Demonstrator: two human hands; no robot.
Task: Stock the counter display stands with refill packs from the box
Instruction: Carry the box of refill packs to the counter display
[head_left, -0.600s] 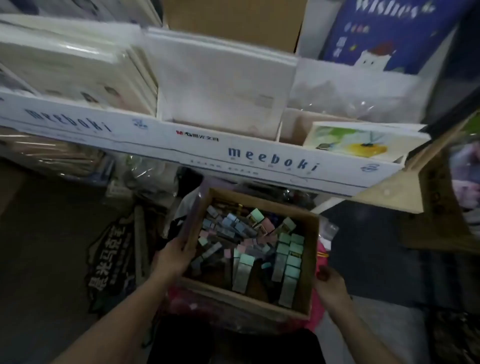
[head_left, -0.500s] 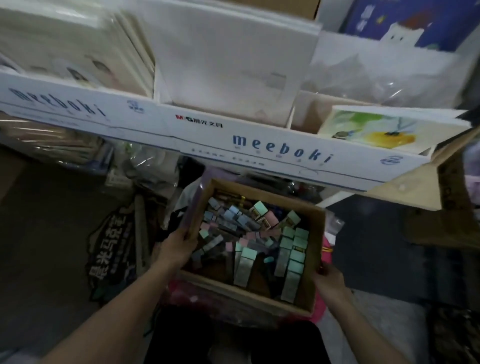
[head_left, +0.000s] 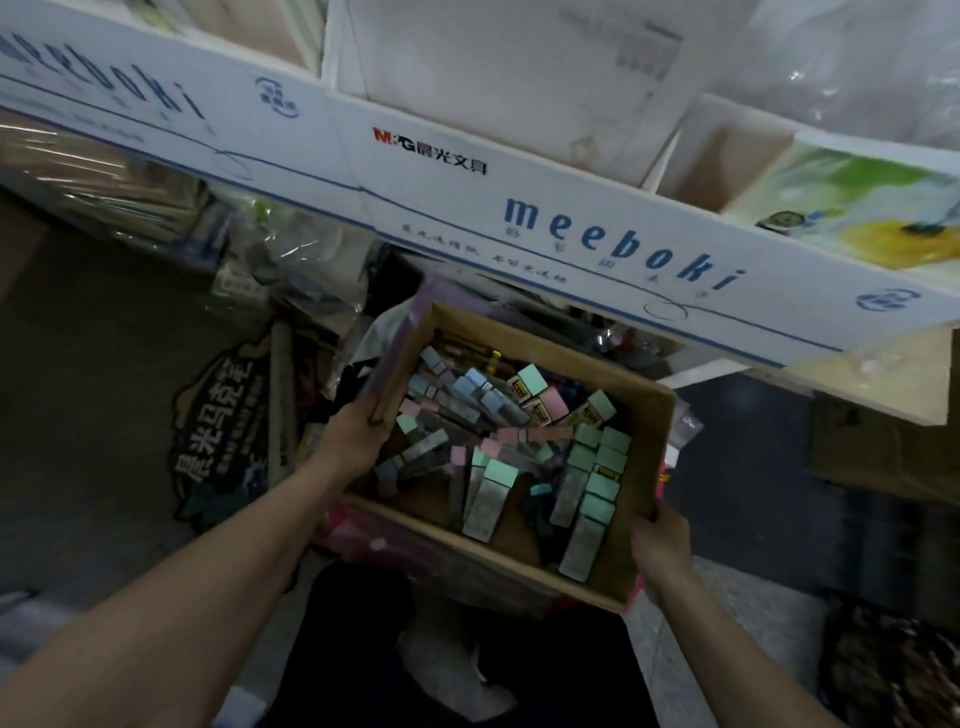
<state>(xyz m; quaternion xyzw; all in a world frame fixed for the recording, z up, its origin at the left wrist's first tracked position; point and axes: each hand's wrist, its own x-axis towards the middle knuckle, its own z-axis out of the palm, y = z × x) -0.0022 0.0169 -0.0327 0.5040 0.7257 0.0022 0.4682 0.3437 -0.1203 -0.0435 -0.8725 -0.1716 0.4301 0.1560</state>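
Head view: open cardboard box (head_left: 652, 441) held low beneath the white display shelf (head_left: 571, 234), left hand (head_left: 353, 436) with fingers clenched over its left wall, right hand (head_left: 660, 540) gripping the near right corner. Inside, loose refill packs (head_left: 488, 499), pastel-capped, slim, heaped. Probably light and rigid, slippery; best pinched by the long sides.

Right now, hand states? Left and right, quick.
Left hand: closed on the left rim of the box.
Right hand: closed on the box's right near corner.
Neither holds a refill pack.
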